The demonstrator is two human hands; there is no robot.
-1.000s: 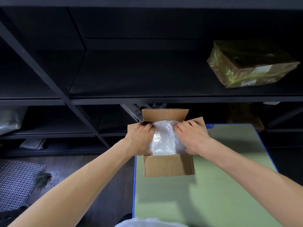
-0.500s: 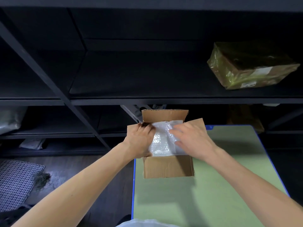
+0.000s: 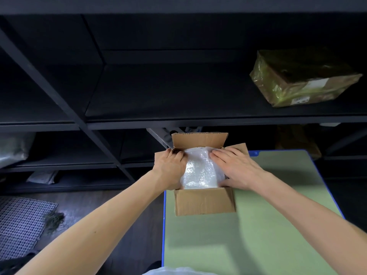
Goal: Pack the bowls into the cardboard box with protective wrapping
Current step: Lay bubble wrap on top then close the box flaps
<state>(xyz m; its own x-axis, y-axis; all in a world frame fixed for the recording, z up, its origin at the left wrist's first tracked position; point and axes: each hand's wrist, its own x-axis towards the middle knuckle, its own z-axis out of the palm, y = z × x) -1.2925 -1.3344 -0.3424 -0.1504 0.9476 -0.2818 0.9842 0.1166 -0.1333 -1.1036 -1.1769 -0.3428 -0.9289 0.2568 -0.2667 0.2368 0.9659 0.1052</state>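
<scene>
Contents under crinkled clear bubble wrap (image 3: pixel 198 169) in the open brown cardboard box (image 3: pixel 204 203) are hidden; left hand (image 3: pixel 170 169) and right hand (image 3: pixel 238 169) press it, fingers apparently flat

At mid-frame my left hand (image 3: pixel 170 169) and right hand (image 3: pixel 238 169) press on the bubble wrap (image 3: pixel 199 169) inside the open cardboard box (image 3: pixel 204 203) on the green table (image 3: pixel 258 235). Upper right, a wrapped parcel (image 3: pixel 303 78) sits on a dark shelf (image 3: pixel 178 92).

Black metal shelving (image 3: pixel 178 124) fills the upper frame; a green, blue-edged table (image 3: pixel 258 235) sits lower right; dark wood floor (image 3: pixel 119 205) with a mesh mat (image 3: pixel 19 225) lower left.
</scene>
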